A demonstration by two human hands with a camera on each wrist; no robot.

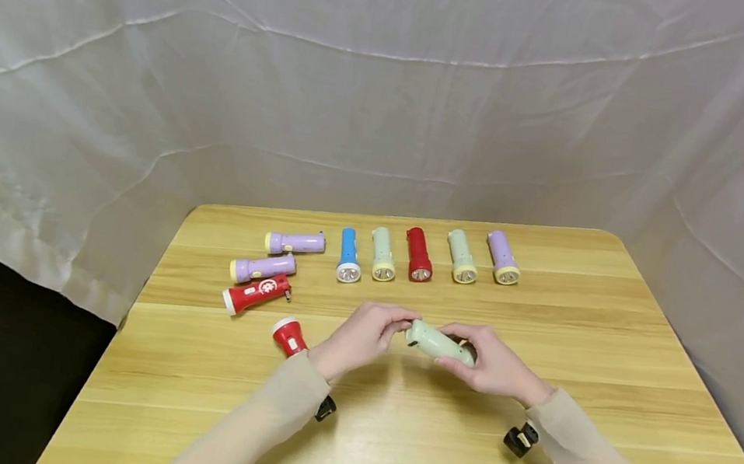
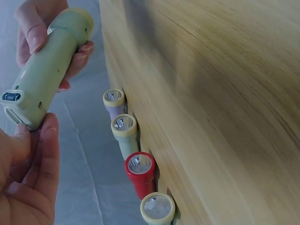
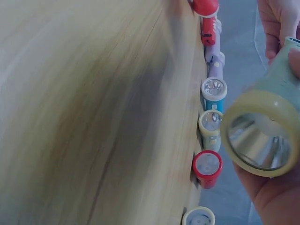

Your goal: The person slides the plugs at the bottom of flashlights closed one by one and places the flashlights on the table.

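Note:
A pale green flashlight (image 1: 436,342) is held up over the table between both hands. My right hand (image 1: 492,361) grips it near its head, thumb on one side and fingers on the other. With thumb and fingertips, my left hand (image 1: 365,337) pinches the tail end. The left wrist view shows a small dark slot on the tail of the pale green flashlight (image 2: 47,75), close to the left fingertips. In the right wrist view its cream-rimmed lens (image 3: 260,140) faces the camera. A red flashlight (image 1: 290,336) lies beside the left forearm, which partly covers it.
Along the back of the wooden table (image 1: 609,357) stretches a row of flashlights: blue (image 1: 348,255), green (image 1: 382,253), red (image 1: 418,255), green (image 1: 461,256) and purple (image 1: 503,257). At the left lie two purple flashlights (image 1: 296,243) and a red one (image 1: 256,294). Grey cloth (image 1: 386,124) hangs behind.

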